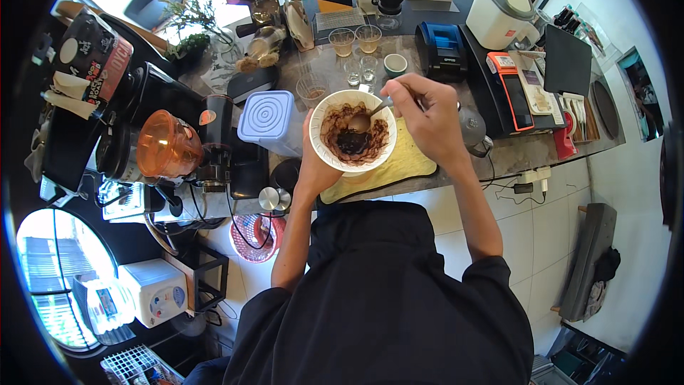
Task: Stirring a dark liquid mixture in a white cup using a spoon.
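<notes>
My left hand (317,173) is wrapped round the side of a white, ribbed, bowl-like cup (361,168) held over the counter's front edge. Dark brown wet paste (350,144) lies in its bottom and is smeared up the inner wall. From the right, my right hand (431,114) grips the handle of a metal spoon (360,123), whose bowl is down inside the cup near the paste. Below and right of the cup lies a yellow cloth or mat (410,159) with a dark edge. The fingers of my left hand are mostly hidden by the cup.
A lidded blue-white tub (265,117) stands left of the cup. Beyond are clear cups (342,43), small glasses (352,71) and a green-white cup (395,65). A grinder with an orange hopper (169,144) stands at left, a blue-black printer (442,50) and a payment terminal (514,96) at right.
</notes>
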The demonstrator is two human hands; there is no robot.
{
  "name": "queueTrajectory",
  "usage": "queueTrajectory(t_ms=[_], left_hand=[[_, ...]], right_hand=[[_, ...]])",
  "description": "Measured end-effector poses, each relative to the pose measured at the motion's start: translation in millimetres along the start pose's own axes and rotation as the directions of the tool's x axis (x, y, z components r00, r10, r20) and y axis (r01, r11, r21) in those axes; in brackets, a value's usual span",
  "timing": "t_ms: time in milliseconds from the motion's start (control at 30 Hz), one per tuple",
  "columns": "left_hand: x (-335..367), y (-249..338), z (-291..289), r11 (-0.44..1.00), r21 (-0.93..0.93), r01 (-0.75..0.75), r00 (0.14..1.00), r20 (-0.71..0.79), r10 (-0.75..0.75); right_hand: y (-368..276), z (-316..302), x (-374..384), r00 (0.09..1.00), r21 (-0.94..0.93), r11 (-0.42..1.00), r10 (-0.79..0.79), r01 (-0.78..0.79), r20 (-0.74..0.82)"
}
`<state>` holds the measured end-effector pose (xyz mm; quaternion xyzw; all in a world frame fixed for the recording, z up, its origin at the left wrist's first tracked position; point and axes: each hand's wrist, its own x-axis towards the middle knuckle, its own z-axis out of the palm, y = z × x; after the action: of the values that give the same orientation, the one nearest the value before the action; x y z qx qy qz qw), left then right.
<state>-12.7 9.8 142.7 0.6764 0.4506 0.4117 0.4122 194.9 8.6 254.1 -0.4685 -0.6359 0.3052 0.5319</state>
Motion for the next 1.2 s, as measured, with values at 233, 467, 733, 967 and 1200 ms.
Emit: queueTrajectory(t_ms=[233,467,733,967,1200], left_hand=[[2,5,1,0.994,0.106,-0.024,0.997,0.073,0.017],[-2,1,6,0.998,-0.045,0.050,0.998,-0.036,-0.051],[-6,11,0,0.996,-0.071,0.057,0.998,0.043,-0.054],[-18,-15,-3,0.997,-0.069,-0.041,0.999,-0.005,0.041],[-15,-14,-4,1.000,0.011,-0.005,1.000,0.019,0.005]], right_hand=[[43,9,-9,0.985,0.217,0.961,0.172,-0.172,0.017],[32,-1,1,0.978,0.425,0.883,0.202,-0.201,0.043],[-7,-9,-2,0.999,0.170,0.984,0.049,-0.048,0.000],[5,10,-20,0.999,-0.051,0.998,-0.037,0.036,-0.032],[15,7,-22,0.982,0.220,0.959,0.186,-0.180,-0.011]])
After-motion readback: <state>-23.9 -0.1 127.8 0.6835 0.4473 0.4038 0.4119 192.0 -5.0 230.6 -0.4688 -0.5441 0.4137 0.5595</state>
